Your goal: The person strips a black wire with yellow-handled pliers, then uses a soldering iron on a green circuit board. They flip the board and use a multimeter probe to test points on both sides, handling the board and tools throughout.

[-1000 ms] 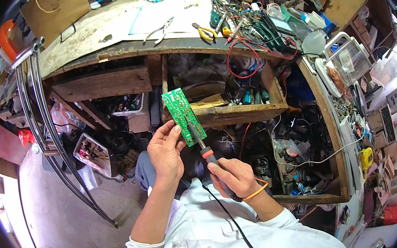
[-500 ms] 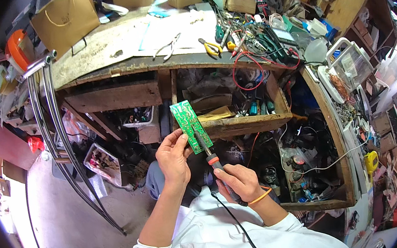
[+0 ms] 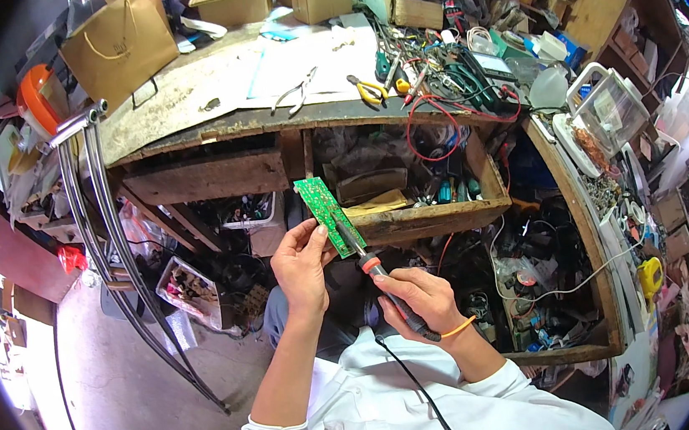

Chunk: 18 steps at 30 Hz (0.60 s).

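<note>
A single head-worn fisheye view looks steeply down from above the person's chest, close to both raised hands. It faces forward over a cluttered workbench (image 3: 206,95), whose straight edges bow toward the dark circular rim. The floor (image 3: 119,390) appears lower left, shelves (image 3: 654,207) at right.

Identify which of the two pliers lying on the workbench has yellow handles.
The yellow-handled pliers lie right of the other pair, nearer the red wires. The bare-metal pliers to their left rest beside the white paper.
</note>
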{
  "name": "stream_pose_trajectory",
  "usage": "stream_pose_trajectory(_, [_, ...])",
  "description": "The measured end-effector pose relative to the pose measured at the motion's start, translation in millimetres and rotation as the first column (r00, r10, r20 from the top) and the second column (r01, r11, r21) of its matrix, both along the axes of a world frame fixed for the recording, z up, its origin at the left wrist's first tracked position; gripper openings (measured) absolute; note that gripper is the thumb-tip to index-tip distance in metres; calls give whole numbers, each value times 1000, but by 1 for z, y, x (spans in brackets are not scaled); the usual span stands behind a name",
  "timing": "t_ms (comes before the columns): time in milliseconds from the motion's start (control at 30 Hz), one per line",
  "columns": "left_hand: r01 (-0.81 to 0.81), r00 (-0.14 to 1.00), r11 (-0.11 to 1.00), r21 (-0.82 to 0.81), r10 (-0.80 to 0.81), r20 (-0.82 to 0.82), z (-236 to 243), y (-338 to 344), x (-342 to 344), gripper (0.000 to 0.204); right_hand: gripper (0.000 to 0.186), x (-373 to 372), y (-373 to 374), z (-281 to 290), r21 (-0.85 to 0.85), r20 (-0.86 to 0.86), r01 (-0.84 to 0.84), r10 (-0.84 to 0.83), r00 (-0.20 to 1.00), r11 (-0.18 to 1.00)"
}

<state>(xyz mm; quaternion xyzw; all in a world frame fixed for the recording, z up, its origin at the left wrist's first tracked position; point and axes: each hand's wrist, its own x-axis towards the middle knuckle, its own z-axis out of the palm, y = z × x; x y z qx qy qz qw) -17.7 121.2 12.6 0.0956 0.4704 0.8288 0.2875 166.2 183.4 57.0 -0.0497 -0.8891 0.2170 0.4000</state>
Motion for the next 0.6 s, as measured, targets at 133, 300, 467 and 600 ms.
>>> stream_pose_trajectory(133, [8, 999, 1000, -27, -9, -34, 0, -3, 0, 24, 42, 0, 0, -6, -41, -34, 6, -8, 999, 999])
stream_pose_trajectory(300, [40, 998, 998, -43, -42, -38, -8, -8, -6, 22, 42, 1, 0, -12, -72, -48, -7, 3, 999, 997])
stream_pose_trajectory(467, [30, 1000, 1000, -9, -30, -7, -11, -5, -5, 22, 43, 0, -1, -14, -15, -25, -7, 7, 1000, 1000])
stream_pose_trajectory(600, [53, 998, 998, -22, -53, -20, -15, -4, -10, 23, 46, 0, -3, -27, 34, -32, 3, -2, 999, 999])
